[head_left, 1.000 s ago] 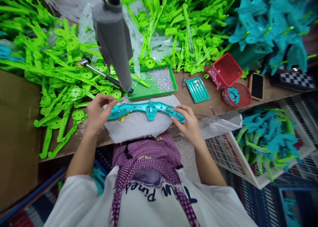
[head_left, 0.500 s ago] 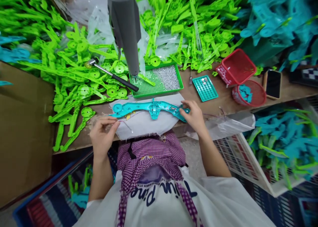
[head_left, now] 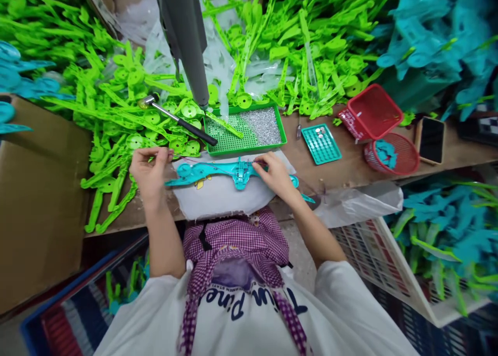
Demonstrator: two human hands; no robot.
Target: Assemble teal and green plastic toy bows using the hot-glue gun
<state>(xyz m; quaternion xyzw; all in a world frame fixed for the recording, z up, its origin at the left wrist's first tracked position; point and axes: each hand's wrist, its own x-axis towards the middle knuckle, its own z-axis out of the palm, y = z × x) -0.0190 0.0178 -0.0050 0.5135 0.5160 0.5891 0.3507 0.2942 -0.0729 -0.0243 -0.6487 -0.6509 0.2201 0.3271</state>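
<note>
The turquoise part (head_left: 241,177), which I take as the centre of the dial, lies lengthwise on a white cloth (head_left: 218,204) at the near edge of the table (head_left: 337,167). At nine o'clock I see the left hand (head_left: 153,172), raised beside the part's end; its thumb and forefinger are brought together, pinching a thin wire (head_left: 199,161) (blurred at the grip on my feed) that runs above the part toward its middle. At three o'clock the right hand (head_left: 274,175) covers the part just beside its central bracket, fingers bent and narrowly spaced; whether they grip the part or the wire, I cannot tell.

At twelve o'clock stands a green tray (head_left: 245,149), silvery pieces (head_left: 264,126) heaped in its right half. A hammer (head_left: 182,122) lies at ten o'clock, its handle end over the tray's rim; at eleven, a grey tool (head_left: 184,47) points down to the tray's far left corner. Between two and three I find a teal tray (head_left: 319,144) and, beyond it, a red square basket (head_left: 375,112). Lime-green parts (head_left: 116,86) crowd the arc from nine to one.
</note>
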